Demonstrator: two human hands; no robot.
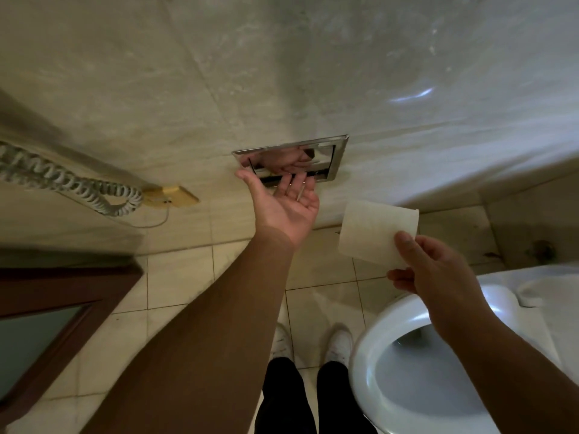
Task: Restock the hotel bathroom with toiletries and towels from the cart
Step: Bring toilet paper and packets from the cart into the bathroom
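Toilet roll (376, 233): pinched by right hand (438, 277), at 3 o'clock of left hand (283, 205); its fingers straight, touching chrome holder (341, 156).

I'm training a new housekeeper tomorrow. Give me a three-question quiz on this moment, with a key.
1. True or false: the right hand holds the roll.
2. Where do the fingers of the left hand reach?
A) onto the toilet seat
B) into the chrome holder set in the wall
C) around the phone cord
3. On which side of the person's shoes does the toilet stand?

Key: 1 true; 2 B; 3 the right.
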